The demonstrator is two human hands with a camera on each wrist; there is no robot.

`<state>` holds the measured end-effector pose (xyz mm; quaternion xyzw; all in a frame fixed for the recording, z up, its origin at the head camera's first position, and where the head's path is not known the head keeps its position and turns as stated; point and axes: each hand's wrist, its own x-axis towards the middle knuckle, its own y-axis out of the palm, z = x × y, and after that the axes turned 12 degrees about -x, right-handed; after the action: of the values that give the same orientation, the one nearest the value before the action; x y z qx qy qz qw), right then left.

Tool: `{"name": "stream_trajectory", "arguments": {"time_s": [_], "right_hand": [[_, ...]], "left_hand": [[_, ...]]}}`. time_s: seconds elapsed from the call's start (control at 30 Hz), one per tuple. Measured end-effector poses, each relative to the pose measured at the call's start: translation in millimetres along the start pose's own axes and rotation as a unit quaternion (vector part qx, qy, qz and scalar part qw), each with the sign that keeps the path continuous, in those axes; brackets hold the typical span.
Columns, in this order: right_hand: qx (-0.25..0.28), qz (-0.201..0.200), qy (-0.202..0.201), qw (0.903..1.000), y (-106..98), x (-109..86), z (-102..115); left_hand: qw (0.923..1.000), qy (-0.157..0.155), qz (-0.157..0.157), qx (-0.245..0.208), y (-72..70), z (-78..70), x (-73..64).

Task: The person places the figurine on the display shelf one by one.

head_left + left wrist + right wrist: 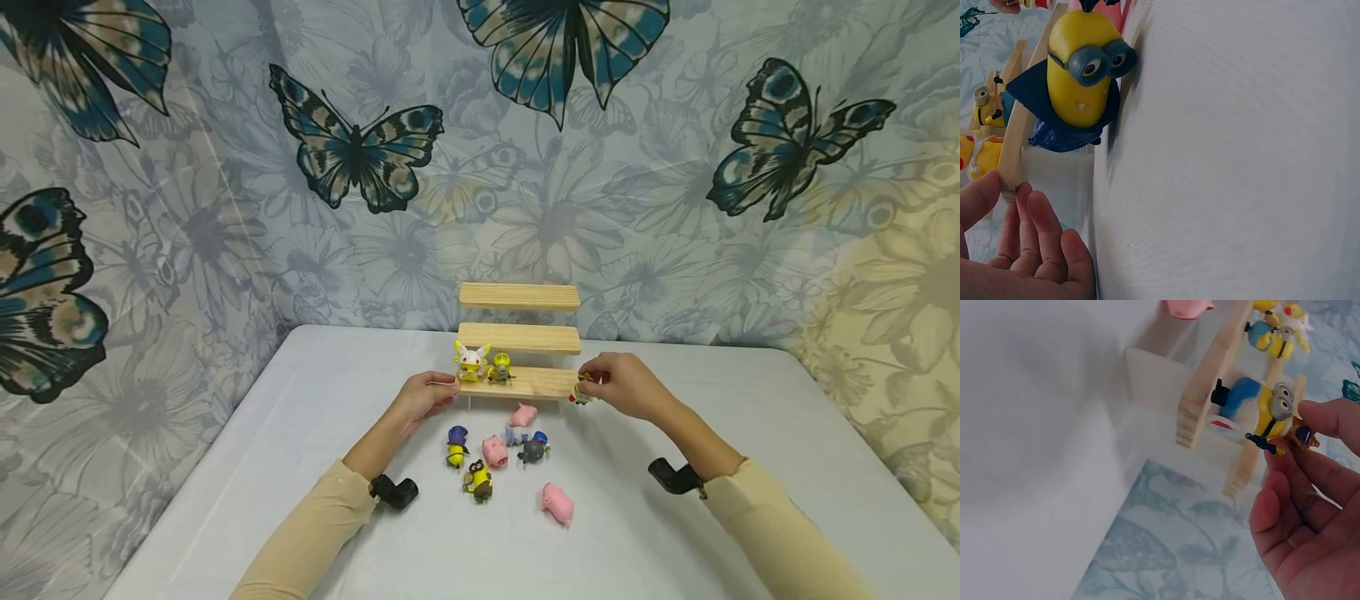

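Observation:
My right hand (626,385) pinches a crowned minion figure (1260,406) by its crown with thumb and fingertips. The figure is at the right end of the lowest step of a wooden tiered display stand (536,382); whether its feet touch the step I cannot tell. At that step's left end, my left hand (425,400) grips the board's edge, thumb on one face and fingers on the other. On the step stand a white-and-yellow horned figure (471,363) and a yellow minion with a small instrument (500,367), side by side.
In front of the stand lie pink pigs (557,504), a caped minion (456,447), a brown-and-yellow minion (478,481) and a grey figure with a blue top (534,448). A white cloth covers the table (300,450). Butterfly-print fabric (420,275) hangs behind.

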<state>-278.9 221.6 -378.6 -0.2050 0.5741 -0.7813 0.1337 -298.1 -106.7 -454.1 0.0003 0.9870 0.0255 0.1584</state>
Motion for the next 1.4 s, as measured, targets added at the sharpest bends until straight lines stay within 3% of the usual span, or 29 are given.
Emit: {"name": "stream_trajectory", "arguments": {"time_s": [0.53,0.93,1.4], "right_hand": [[-0.002,0.001,-0.007,1.0000,0,18.3,0],[0.001,0.003,-0.004,1.0000,5,36.6,8],[-0.004,0.009,-0.027,0.9996,7,56.1,21]], "left_hand": [[1.0000,-0.002,0.001,0.001,0.1,-0.6,-0.4],[1.0000,-0.007,0.000,0.002,-0.6,-0.8,1.1],[1.0000,-0.005,-0.003,0.006,-0.2,0.3,2.1]]}}
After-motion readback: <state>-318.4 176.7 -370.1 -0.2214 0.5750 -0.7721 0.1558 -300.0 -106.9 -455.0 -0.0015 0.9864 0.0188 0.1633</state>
